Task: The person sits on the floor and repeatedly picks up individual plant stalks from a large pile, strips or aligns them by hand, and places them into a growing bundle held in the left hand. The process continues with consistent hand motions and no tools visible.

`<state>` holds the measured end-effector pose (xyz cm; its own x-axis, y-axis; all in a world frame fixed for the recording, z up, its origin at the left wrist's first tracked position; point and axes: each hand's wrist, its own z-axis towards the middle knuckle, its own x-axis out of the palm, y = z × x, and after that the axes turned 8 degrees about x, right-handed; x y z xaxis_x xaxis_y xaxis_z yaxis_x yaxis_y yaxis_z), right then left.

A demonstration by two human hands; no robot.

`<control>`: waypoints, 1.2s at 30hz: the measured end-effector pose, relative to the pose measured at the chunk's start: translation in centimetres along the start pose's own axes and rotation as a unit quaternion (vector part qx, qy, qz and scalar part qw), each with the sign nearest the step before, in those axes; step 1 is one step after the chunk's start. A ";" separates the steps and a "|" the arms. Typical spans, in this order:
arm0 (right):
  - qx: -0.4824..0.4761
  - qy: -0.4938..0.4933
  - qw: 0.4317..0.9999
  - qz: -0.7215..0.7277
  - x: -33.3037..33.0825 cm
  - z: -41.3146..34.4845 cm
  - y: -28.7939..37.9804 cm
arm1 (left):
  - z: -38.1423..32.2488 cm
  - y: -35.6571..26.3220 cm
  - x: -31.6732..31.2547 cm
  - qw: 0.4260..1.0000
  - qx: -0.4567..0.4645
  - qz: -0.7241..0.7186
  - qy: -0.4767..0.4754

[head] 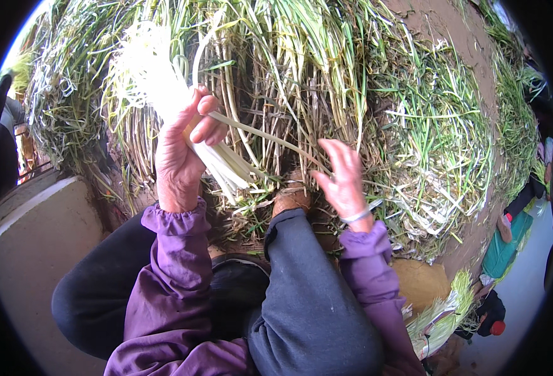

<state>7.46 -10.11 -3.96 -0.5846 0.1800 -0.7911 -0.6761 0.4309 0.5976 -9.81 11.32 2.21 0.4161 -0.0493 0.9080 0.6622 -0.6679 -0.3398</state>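
Observation:
My left hand [182, 141] is closed around a bundle of pale, peeled vegetable stalks [222, 167], their cut ends pointing down and right. Glare washes out the bundle's leafy upper part. One single stalk [267, 136] sticks out from between my left fingers and slants down towards my right hand [344, 181]. My right hand is blurred, its thumb and fingers spread around the stalk's brownish end; whether they touch it cannot be made out. Right behind both hands lies a thick heap of unpeeled stalks [295, 98], leaves away from me, brown stems towards me.
Loose leaf trimmings [436, 178] are piled at the right. A whitish low wall [41, 225] stands at my left. Past my right sleeve are a tan sack [419, 282] and bundled pale stalks [443, 319]. Other people, one wearing a red hat [497, 327], are at the far right.

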 end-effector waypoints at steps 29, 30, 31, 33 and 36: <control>0.020 -0.017 1.000 0.000 -2.2 -3.5 6.8 | -2.3 4.8 2.6 0.966 -0.110 0.233 0.028; 0.014 -0.019 0.999 0.032 -2.0 -4.3 5.8 | -1.6 3.2 3.2 0.977 -0.036 0.206 0.051; 0.006 -0.033 0.999 0.023 -1.7 -5.1 4.8 | -0.9 1.3 4.3 0.980 0.042 0.156 0.114; 0.112 0.112 0.985 -0.065 -2.1 -6.7 2.5 | -0.6 -3.5 7.0 0.975 0.050 -0.135 0.170; 0.095 0.342 0.918 -0.174 -4.8 -7.1 -0.7 | 0.0 -8.4 9.6 0.947 0.069 -0.250 0.191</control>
<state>7.57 -17.54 0.32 -0.5372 -0.5679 -0.6236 -0.8230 0.5149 0.2400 -11.44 16.46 13.79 -0.2089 -0.0357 0.9773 0.8036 -0.5758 0.1508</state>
